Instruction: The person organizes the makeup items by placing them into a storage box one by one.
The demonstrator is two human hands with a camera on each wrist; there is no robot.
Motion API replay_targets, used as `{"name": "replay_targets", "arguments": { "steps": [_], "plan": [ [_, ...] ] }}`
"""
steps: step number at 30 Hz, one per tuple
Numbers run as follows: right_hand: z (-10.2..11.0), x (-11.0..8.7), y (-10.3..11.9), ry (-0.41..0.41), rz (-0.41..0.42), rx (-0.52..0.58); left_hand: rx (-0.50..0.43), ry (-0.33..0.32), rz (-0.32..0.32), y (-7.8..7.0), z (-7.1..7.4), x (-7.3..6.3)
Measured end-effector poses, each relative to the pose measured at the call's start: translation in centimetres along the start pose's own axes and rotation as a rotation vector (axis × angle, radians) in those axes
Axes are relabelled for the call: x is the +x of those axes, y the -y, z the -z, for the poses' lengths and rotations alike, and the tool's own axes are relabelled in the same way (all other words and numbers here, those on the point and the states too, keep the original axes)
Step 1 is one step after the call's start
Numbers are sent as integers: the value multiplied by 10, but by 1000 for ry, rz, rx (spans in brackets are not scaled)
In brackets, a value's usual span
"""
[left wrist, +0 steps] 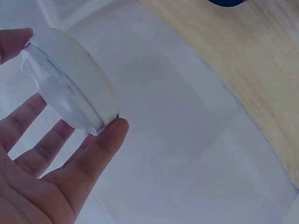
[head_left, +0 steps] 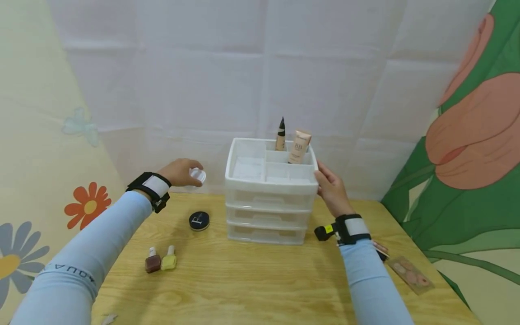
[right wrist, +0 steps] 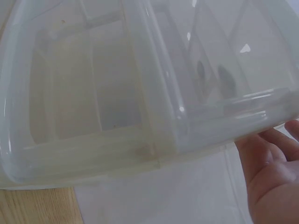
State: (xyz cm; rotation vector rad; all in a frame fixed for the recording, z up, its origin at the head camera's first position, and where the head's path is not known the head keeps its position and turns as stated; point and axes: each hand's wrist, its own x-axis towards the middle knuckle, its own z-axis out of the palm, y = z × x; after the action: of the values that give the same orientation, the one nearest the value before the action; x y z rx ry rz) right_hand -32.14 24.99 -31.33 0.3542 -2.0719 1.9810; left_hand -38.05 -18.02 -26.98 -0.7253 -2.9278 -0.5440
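Note:
My left hand (head_left: pixel 183 172) pinches a round white compact (head_left: pixel 197 176) by its edges, off the table and left of the drawer organizer (head_left: pixel 268 214). In the left wrist view, the compact (left wrist: pixel 77 79) sits tilted between thumb and fingers, a seam running round its side. My right hand (head_left: pixel 334 192) grips the organizer's upper right edge; in the right wrist view some of its fingers are hidden behind the rim. The organizer is white with translucent drawers. Its divided top holds a black-tipped pen (head_left: pixel 280 135) and a BB cream tube (head_left: pixel 299 146), both upright.
On the table (head_left: pixel 243 289), a dark round compact (head_left: pixel 199 220) lies left of the organizer. Brown (head_left: pixel 153 262) and yellow (head_left: pixel 169 260) nail polish bottles stand nearer. A palette (head_left: pixel 410 274) lies by the right forearm, which partly hides other cosmetics (head_left: pixel 381 250). White cloth hangs behind.

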Motion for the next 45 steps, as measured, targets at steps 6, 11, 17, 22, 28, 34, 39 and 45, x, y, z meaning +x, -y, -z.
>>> {"name": "replay_targets", "arguments": {
  "steps": [6, 11, 17, 22, 28, 34, 39, 45],
  "plan": [
    [1, 0, 0, 3, -12, -12, -25, 5, -59, -19, 20, -6],
    [2, 2, 1, -1, -19, -38, -17, 11, -118, -33, 34, -7],
    [3, 3, 2, 0, -19, -28, -27, 16, -166, -53, 52, -10],
    [4, 4, 3, -10, -19, -1, -23, 13, -197, -68, 64, -10],
    [3, 6, 3, -7, -17, 9, -39, 35, -205, -85, 75, -6],
    [4, 4, 1, 7, -13, 20, -34, 45, -233, -108, 81, 7],
    [3, 4, 0, 3, -7, 23, -31, 58, -224, -124, 86, 22],
    [1, 3, 1, 10, -4, 21, -31, 89, -177, -135, 84, 42]
  ]
}}
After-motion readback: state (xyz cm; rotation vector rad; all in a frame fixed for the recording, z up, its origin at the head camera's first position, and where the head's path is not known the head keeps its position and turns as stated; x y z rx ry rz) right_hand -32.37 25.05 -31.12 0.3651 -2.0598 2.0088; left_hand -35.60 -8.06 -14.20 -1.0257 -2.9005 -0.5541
